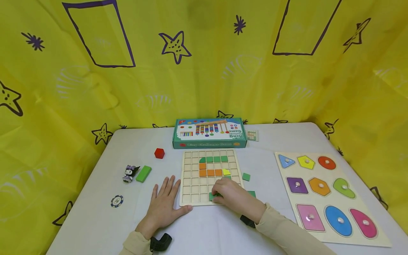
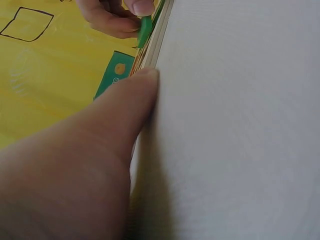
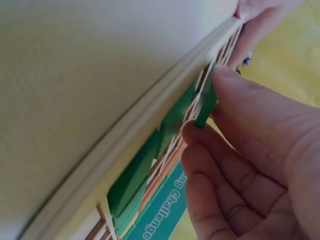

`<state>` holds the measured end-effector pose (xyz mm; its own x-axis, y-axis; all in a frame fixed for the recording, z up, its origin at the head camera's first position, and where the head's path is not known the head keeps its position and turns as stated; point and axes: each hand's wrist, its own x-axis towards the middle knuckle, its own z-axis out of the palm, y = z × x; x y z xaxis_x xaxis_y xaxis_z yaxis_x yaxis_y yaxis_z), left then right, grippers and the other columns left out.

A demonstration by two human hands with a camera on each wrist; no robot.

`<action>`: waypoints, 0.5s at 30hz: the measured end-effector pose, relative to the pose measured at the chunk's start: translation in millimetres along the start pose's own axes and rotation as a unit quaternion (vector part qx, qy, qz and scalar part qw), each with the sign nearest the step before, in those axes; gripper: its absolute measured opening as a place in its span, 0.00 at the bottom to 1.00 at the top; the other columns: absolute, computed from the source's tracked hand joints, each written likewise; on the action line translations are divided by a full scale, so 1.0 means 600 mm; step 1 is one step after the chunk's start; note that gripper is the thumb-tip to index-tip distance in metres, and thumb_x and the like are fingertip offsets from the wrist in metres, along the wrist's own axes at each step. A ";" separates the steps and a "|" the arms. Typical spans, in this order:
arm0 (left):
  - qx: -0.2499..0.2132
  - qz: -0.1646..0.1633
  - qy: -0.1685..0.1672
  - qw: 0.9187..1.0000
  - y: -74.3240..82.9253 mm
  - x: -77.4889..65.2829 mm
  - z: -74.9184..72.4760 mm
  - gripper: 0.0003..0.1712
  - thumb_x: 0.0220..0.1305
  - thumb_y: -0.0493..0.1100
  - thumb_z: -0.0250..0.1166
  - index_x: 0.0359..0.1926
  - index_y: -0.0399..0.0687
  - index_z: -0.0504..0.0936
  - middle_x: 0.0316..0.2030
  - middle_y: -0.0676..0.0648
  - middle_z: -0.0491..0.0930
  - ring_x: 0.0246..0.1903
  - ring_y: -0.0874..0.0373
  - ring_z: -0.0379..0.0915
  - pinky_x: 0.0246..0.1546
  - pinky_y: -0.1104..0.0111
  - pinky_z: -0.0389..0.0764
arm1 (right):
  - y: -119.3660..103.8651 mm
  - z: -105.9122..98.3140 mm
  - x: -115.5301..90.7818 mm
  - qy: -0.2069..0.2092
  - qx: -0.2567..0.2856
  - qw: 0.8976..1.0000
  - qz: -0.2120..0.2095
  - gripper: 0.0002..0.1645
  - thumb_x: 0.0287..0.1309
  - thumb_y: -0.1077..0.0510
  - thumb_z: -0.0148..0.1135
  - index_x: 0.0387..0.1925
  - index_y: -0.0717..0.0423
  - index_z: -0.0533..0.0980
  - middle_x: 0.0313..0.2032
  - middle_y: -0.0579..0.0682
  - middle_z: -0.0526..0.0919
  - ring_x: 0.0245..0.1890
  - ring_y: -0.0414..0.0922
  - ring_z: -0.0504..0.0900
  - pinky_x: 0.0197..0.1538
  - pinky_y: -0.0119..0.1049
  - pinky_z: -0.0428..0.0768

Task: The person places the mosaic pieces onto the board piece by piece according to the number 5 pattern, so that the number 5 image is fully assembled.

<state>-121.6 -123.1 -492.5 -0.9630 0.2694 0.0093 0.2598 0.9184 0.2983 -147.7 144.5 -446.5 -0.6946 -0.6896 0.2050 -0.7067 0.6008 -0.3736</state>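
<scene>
A pale wooden grid board lies on the table with orange tiles, a yellow tile and a row of green tiles in its cells. Over its lower part, my right hand pinches a small green tile between thumb and fingertips, tilted on edge. More green tiles lie near that hand along the board's near side. My left hand rests with spread fingers on the table at the board's left, its thumb touching the near edge.
Behind the board stands a green game box. A knob puzzle board lies at right. Left are a red block, a green block, a figurine and a poker chip. A loose green tile lies right of the grid.
</scene>
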 end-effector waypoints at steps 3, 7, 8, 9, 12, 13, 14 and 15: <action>0.000 -0.002 -0.001 1.000 0.000 0.000 0.000 0.60 0.54 0.80 0.53 0.75 0.45 0.56 0.75 0.42 0.47 0.74 0.44 0.34 0.68 0.43 0.34 | -0.002 0.004 0.004 -0.007 -0.022 1.000 -0.005 0.06 0.53 0.58 0.74 0.30 0.53 0.83 0.30 0.40 0.80 0.34 0.39 0.73 0.39 0.30 0.75; -0.001 -0.002 0.004 1.000 -0.001 -0.001 -0.002 0.60 0.54 0.80 0.54 0.75 0.44 0.57 0.75 0.41 0.48 0.74 0.43 0.36 0.68 0.42 0.35 | -0.002 0.005 0.005 -0.001 -0.043 0.999 -0.018 0.03 0.55 0.59 0.72 0.28 0.51 0.84 0.32 0.40 0.80 0.35 0.40 0.72 0.41 0.31 0.74; -0.003 -0.002 0.005 1.000 0.000 -0.001 -0.003 0.60 0.54 0.80 0.54 0.74 0.43 0.58 0.75 0.40 0.48 0.74 0.43 0.36 0.68 0.42 0.36 | -0.001 0.003 0.003 0.005 -0.042 0.999 -0.018 0.02 0.56 0.59 0.71 0.29 0.51 0.84 0.34 0.41 0.80 0.36 0.40 0.72 0.42 0.32 0.74; -0.005 -0.002 0.005 1.000 0.000 -0.001 -0.003 0.60 0.54 0.79 0.55 0.74 0.43 0.58 0.75 0.40 0.49 0.73 0.43 0.36 0.68 0.42 0.36 | 0.002 -0.001 0.000 0.013 -0.038 0.999 -0.017 0.02 0.57 0.60 0.70 0.30 0.52 0.85 0.35 0.42 0.80 0.37 0.41 0.73 0.42 0.33 0.74; -0.010 0.000 0.005 1.000 0.001 0.000 -0.003 0.60 0.54 0.79 0.55 0.74 0.43 0.58 0.75 0.40 0.49 0.73 0.43 0.36 0.67 0.42 0.36 | 0.021 -0.018 -0.018 0.040 -0.023 0.999 0.002 0.03 0.59 0.63 0.68 0.34 0.55 0.86 0.38 0.44 0.80 0.40 0.42 0.73 0.44 0.36 0.75; -0.009 0.000 0.004 1.000 0.001 0.000 -0.002 0.60 0.54 0.79 0.55 0.74 0.43 0.58 0.75 0.40 0.49 0.73 0.43 0.36 0.67 0.42 0.36 | 0.030 -0.025 -0.026 0.048 -0.021 0.999 0.012 0.05 0.59 0.65 0.67 0.36 0.56 0.86 0.38 0.45 0.80 0.40 0.43 0.73 0.44 0.37 0.75; -0.009 0.000 0.004 1.000 0.001 0.000 -0.002 0.60 0.54 0.79 0.55 0.74 0.43 0.58 0.75 0.40 0.49 0.73 0.43 0.36 0.67 0.42 0.36 | 0.040 -0.033 -0.035 0.058 -0.020 0.998 0.022 0.06 0.59 0.66 0.66 0.37 0.57 0.85 0.38 0.45 0.81 0.39 0.43 0.73 0.43 0.37 0.76; -0.007 0.000 0.004 1.000 0.001 0.000 -0.002 0.60 0.54 0.79 0.55 0.74 0.43 0.58 0.75 0.40 0.49 0.73 0.43 0.36 0.68 0.42 0.36 | 0.050 -0.040 -0.045 0.063 -0.021 0.997 0.035 0.07 0.59 0.67 0.65 0.39 0.58 0.85 0.39 0.45 0.81 0.39 0.42 0.73 0.43 0.37 0.76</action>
<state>-121.5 -122.7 -491.1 -0.9636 0.2668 0.0163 0.2583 0.9142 0.3123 -153.0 190.8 -441.7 -0.7520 -0.5902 0.2935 -0.6590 0.6638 -0.3537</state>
